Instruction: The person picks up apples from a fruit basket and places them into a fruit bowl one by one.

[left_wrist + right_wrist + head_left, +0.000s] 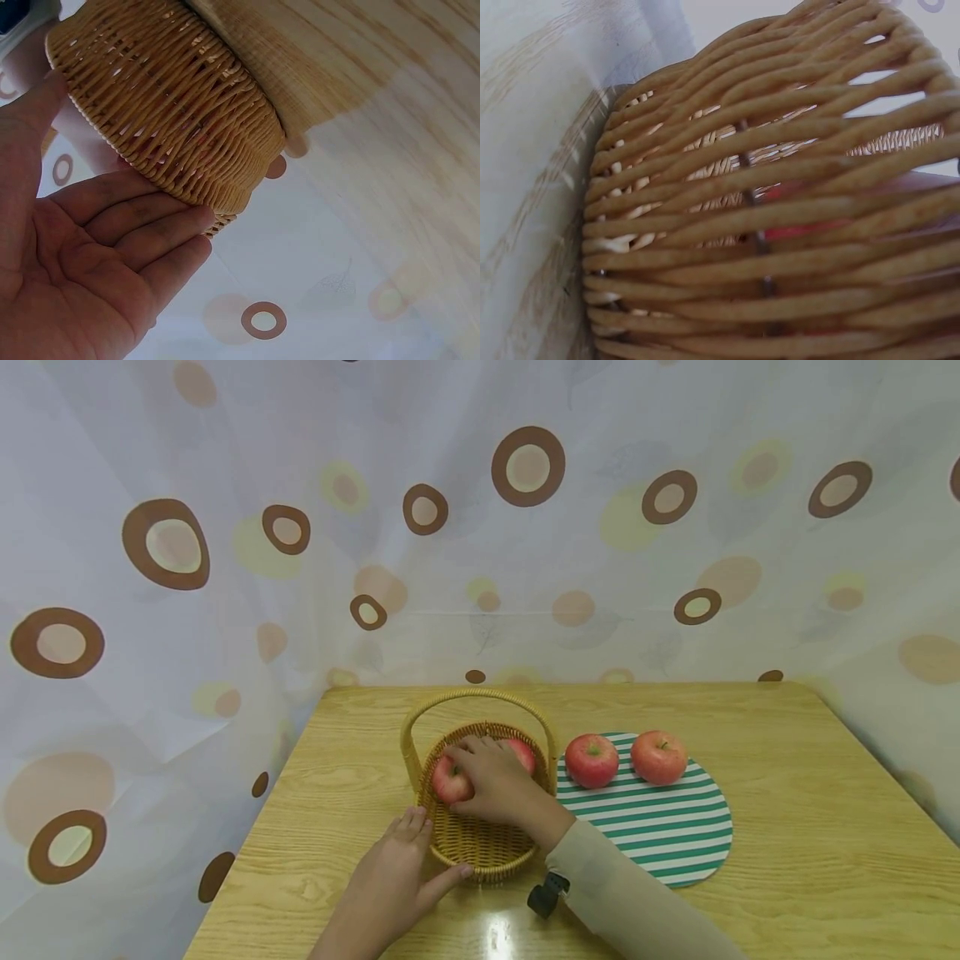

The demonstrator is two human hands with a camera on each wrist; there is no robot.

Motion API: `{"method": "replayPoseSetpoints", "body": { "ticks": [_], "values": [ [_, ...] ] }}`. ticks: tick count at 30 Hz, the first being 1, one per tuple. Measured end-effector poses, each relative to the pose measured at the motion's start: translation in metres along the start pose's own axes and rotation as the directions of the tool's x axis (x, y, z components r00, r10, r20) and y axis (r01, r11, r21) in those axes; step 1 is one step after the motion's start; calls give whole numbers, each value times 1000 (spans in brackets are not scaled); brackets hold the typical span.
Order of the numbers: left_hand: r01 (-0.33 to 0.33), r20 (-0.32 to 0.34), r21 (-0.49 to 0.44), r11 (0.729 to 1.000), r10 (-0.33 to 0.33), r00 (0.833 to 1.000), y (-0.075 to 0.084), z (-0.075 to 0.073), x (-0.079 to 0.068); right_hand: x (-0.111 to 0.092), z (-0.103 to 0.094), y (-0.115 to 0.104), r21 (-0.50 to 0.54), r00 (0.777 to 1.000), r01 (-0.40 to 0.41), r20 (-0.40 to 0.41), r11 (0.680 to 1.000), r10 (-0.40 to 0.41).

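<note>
A wicker basket (487,856) with a hoop handle (480,695) stands on the wooden table (810,843). Two red apples lie inside it. My right hand (491,781) reaches into the basket and grips the left apple (448,783); the other apple (523,752) shows just behind the fingers. My left hand (393,881) lies open against the basket's near outer wall, thumb along the front. In the left wrist view the left hand (97,255) has straight fingers touching the basket's wall (172,112). The right wrist view shows only the weave (727,187), with red apple (806,229) behind it.
A green-and-white striped mat (663,835) lies right of the basket, and two more red apples (592,760) (658,757) sit on its far edge. A spotted curtain (225,568) hangs behind and at the left. A black wrist camera (546,893) sits on the right sleeve.
</note>
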State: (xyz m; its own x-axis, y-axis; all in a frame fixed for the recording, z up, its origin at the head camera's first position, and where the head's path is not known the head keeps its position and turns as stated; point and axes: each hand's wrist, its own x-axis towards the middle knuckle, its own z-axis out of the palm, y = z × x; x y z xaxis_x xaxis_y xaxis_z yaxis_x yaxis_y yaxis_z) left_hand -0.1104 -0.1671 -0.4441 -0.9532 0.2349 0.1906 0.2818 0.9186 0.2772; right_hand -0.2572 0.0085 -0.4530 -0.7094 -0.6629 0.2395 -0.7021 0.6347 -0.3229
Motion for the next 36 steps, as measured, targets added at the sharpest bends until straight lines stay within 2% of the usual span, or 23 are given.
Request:
{"method": "replayPoseSetpoints", "body": {
  "ticks": [16,36],
  "values": [
    [-2,8,-12,1000,2,1000,1,-3,-1,-5,-4,-4,30,1000,-12,-9,999,13],
    [-10,6,4,1000,9,1000,0,-2,-1,-12,-5,0,224,988,37,-153,974,-2]
  ]
}}
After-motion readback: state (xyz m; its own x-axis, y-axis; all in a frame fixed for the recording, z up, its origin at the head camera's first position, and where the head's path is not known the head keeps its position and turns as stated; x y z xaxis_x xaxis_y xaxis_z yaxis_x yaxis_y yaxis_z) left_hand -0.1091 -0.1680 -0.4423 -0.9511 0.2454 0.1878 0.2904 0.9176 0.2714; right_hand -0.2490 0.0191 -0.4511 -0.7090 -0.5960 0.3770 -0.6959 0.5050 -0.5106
